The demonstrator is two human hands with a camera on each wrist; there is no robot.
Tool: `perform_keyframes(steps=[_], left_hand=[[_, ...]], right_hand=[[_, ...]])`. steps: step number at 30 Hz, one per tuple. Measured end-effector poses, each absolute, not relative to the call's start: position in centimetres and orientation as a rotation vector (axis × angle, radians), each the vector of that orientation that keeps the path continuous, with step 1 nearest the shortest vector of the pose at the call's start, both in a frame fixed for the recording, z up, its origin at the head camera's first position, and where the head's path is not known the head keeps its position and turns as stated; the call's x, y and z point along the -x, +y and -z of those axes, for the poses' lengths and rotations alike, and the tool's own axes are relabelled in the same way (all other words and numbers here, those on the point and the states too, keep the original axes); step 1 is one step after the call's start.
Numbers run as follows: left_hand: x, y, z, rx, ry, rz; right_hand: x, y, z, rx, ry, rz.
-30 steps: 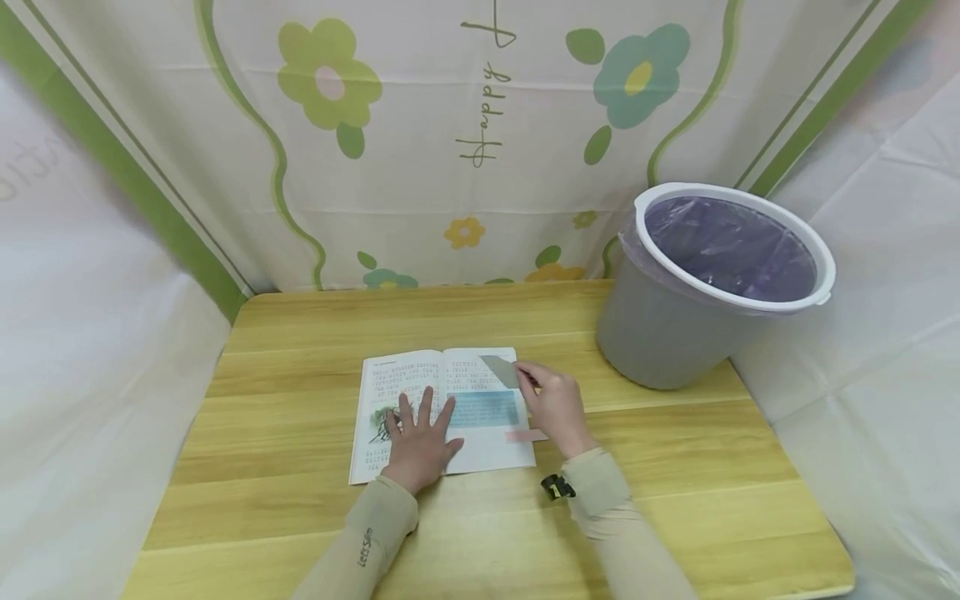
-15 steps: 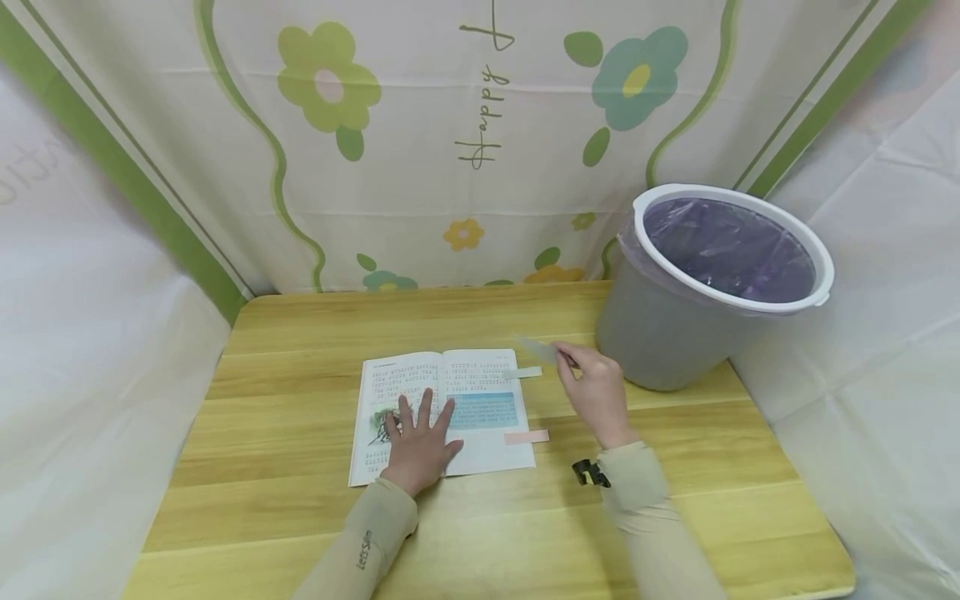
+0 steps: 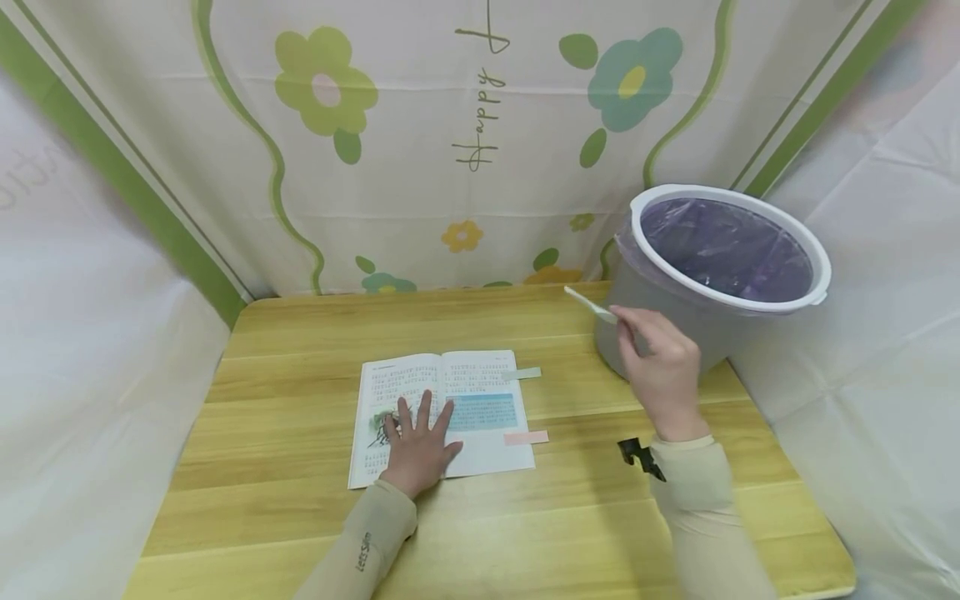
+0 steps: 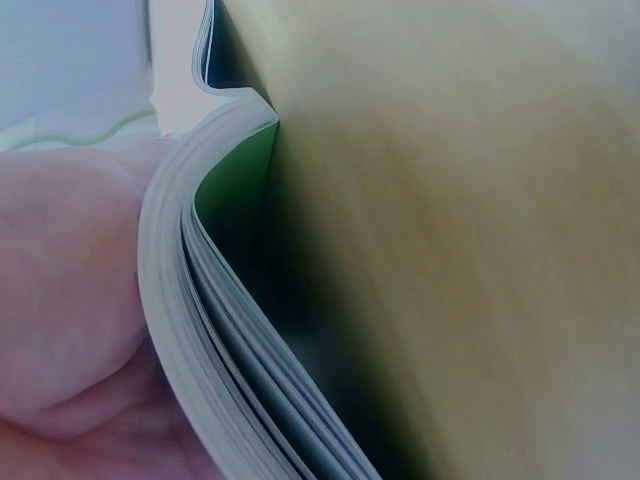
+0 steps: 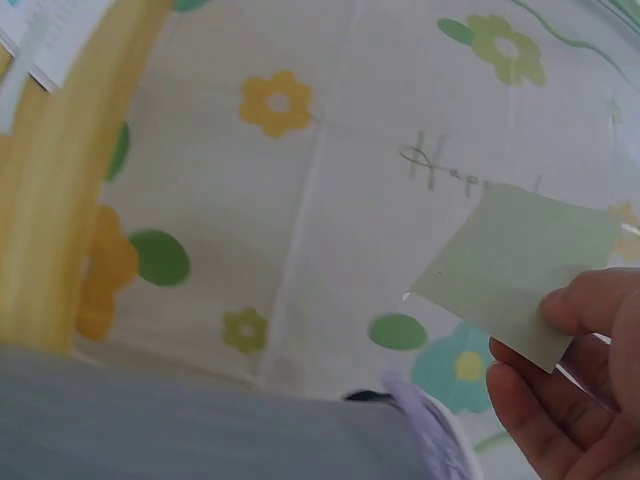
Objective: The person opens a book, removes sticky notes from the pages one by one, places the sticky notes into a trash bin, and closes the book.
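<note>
An open book lies on the wooden table, its left page showing an insect picture. My left hand rests across the book near its spine with the fingers spread. In the left wrist view the palm is against the curved page block. Raised to the right of the book, my right hand pinches a pale green square of paper, like a sticky note, between thumb and fingers. From the head camera the paper appears almost edge-on. A light green tab and a pink tab stick out from the right page.
Behind the right hand, at the table's back right, stands a grey bin with a white rim and a purple liner. A flowered curtain hangs along the table's back edge. White sheets hang at the sides.
My right hand has lifted the pale green paper off the right page and carried it right and upward toward the bin, uncovering the green tab. My left hand has stayed on the book.
</note>
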State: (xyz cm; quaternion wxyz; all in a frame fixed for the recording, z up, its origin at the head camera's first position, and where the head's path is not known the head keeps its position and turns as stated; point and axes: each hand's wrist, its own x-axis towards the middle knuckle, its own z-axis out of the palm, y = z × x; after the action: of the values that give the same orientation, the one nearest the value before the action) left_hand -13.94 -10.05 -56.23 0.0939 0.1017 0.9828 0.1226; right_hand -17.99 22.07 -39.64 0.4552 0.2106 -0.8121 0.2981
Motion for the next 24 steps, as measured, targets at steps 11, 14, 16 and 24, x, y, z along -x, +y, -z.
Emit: perform_keyframes(steps=[11, 14, 16, 24], left_hand=[[13.9, -10.1, 56.4, -0.308, 2.915, -0.352], [13.8, -10.1, 56.3, -0.310, 2.919, -0.355], [13.8, -10.1, 56.2, -0.310, 2.921, -0.364], [13.7, -10.1, 56.2, -0.309, 2.928, -0.371]], right_hand=[[18.4, 25.9, 33.8, -0.419, -1.896, -0.670], [18.7, 26.9, 32.6, -0.398, -1.886, -0.668], [19.0, 27.7, 32.0, -0.383, -1.895, -0.644], [20.1, 30.7, 30.2, -0.360, -1.979, -0.521]])
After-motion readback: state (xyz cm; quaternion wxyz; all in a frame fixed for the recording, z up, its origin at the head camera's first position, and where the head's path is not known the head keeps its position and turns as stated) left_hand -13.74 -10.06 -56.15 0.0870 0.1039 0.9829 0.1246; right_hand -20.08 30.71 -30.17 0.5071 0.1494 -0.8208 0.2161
